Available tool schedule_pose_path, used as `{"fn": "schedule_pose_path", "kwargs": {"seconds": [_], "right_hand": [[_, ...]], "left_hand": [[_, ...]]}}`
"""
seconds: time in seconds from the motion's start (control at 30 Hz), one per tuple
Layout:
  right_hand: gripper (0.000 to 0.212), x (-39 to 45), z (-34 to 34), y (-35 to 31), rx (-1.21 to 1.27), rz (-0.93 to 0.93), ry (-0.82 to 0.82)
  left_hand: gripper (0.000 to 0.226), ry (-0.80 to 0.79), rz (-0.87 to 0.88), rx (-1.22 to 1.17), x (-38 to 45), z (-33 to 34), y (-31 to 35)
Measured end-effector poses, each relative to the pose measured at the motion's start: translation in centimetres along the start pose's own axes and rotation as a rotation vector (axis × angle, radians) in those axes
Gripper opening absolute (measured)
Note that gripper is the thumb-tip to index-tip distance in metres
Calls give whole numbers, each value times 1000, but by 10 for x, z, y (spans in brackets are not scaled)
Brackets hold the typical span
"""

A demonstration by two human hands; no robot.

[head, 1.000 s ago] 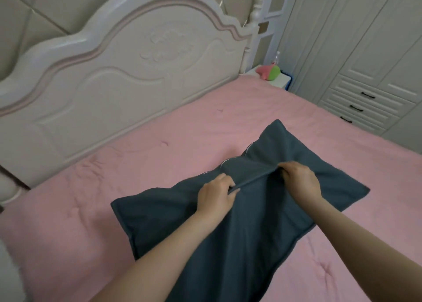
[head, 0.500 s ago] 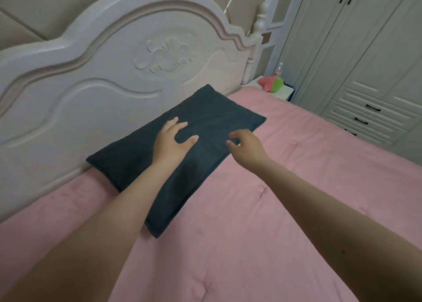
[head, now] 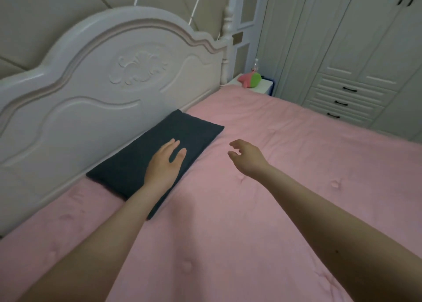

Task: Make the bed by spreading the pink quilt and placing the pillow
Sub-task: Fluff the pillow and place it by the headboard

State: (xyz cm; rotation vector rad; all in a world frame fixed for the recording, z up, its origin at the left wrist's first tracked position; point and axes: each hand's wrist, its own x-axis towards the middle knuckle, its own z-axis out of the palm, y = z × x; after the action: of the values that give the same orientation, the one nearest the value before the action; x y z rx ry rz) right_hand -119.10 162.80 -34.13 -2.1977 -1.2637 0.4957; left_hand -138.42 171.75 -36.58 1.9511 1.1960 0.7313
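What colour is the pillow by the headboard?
The flat rectangular fabric pillow is plain dark blue-grey, seen in the head view.

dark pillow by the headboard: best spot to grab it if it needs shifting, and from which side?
Probably the pillow's near long edge, approached from the open quilt side. It lies flat with its far long edge against the headboard, leaving no room there. The left hand rests flat on top; the right hand hovers beside the right short end, also exposed.

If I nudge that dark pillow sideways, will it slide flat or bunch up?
The pillow looks thin and soft, so it will probably bunch rather than slide. The fuzzy-looking pink quilt likely grips it. The left hand lying flat suggests it yields easily.
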Motion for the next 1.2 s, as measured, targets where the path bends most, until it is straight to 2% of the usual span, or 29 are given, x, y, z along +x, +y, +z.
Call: {"fn": "schedule_pose_path", "kwargs": {"seconds": [0.23, 0.4, 0.53, 0.6, 0.7, 0.9, 1.2], "right_hand": [[42, -116, -106, 50, 138, 61, 120], [42, -214, -192, 91, 274, 125, 239], [40, -287, -247, 122, 277, 134, 291], [39, -324, -270, 141, 274, 162, 332], [39, -372, -293, 165, 264, 207, 381], [39, -481, -330, 196, 240, 310, 479], [39, -685, -339, 220, 92, 540, 632]], "left_hand": [[44, -19, 51, -180, -84, 30, 120], [45, -52, 111, -134, -163, 51, 193], [48, -52, 149, -86, -215, 57, 229], [51, -37, 119, -136, -237, 64, 247], [51, -47, 112, -184, -271, 75, 273], [49, -170, 243, -143, -348, 104, 313], [53, -377, 386, -262, -461, 152, 332]]}}
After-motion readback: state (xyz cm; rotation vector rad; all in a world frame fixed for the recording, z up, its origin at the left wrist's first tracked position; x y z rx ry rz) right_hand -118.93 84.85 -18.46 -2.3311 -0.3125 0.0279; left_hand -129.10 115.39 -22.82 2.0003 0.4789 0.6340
